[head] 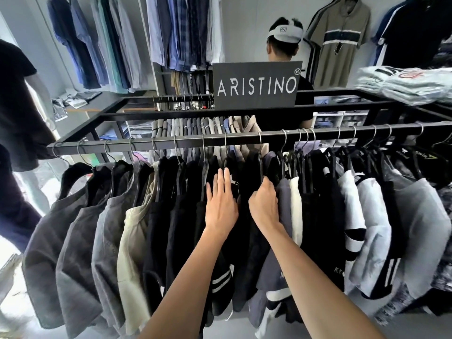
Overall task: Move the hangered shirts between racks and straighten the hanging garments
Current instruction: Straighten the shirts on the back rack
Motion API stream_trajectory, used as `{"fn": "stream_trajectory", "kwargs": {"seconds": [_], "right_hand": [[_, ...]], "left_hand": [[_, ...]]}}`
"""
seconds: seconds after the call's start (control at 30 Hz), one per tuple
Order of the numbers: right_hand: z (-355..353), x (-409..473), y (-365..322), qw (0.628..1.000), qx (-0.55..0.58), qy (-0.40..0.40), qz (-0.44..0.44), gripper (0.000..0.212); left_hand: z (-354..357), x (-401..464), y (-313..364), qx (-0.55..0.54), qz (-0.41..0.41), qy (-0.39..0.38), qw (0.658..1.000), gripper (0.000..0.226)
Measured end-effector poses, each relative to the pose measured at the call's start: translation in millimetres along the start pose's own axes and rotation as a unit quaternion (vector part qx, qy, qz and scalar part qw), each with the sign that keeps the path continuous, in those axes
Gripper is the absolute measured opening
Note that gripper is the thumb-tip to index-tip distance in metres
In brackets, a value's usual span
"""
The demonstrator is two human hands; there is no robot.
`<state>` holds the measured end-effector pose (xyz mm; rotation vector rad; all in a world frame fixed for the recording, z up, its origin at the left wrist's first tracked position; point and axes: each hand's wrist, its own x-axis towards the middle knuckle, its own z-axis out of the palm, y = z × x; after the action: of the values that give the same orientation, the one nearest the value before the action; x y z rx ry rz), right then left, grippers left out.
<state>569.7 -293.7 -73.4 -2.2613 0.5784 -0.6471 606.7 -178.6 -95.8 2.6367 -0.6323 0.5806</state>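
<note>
Head view. Your left hand (221, 204) lies flat, fingers straight and together, against the dark shirts (186, 204) hanging at the middle of the black rail (220, 140). Your right hand (265, 204) is curled round the shoulder of a grey-blue shirt (285, 204) just beside it; its fingertips are buried in the cloth, so how far they close cannot be told. Hanger hooks (260, 140) sit on the rail; most hanger bodies are hidden by fabric. An ARISTINO sign (256, 85) masks the torso of a person (285, 45) behind. Shirt hems at lower left are cut off.
</note>
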Motion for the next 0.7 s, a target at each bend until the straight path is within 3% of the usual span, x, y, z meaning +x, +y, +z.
{"fn": "stream_trajectory", "kwargs": {"seconds": [0.17,0.27,0.4,0.53,0.7], "right_hand": [[2.4,-2.2,2.5,0.998,-0.018,0.025,-0.053,0.073],[10.1,-5.3,5.0,0.986,-0.119,0.04,-0.113,0.088],[10.8,-8.3,2.3,0.974,-0.196,0.035,-0.112,0.093],[5.2,-11.1,-3.0,0.975,-0.192,0.032,-0.104,0.084],[-20.9,-8.9,-11.2,0.959,-0.21,0.114,-0.156,0.054]], "left_hand": [[-0.6,-1.1,-0.4,0.003,0.0,0.001,1.0,0.081],[0.3,-1.5,-0.6,0.004,-0.001,0.002,1.0,0.078],[-0.4,-1.0,-1.5,-0.002,0.005,0.003,1.0,0.075],[-5.5,-2.2,-0.7,-0.015,0.014,0.013,1.0,0.07],[-20.2,9.8,20.2,-0.045,0.067,0.088,0.993,0.061]]}}
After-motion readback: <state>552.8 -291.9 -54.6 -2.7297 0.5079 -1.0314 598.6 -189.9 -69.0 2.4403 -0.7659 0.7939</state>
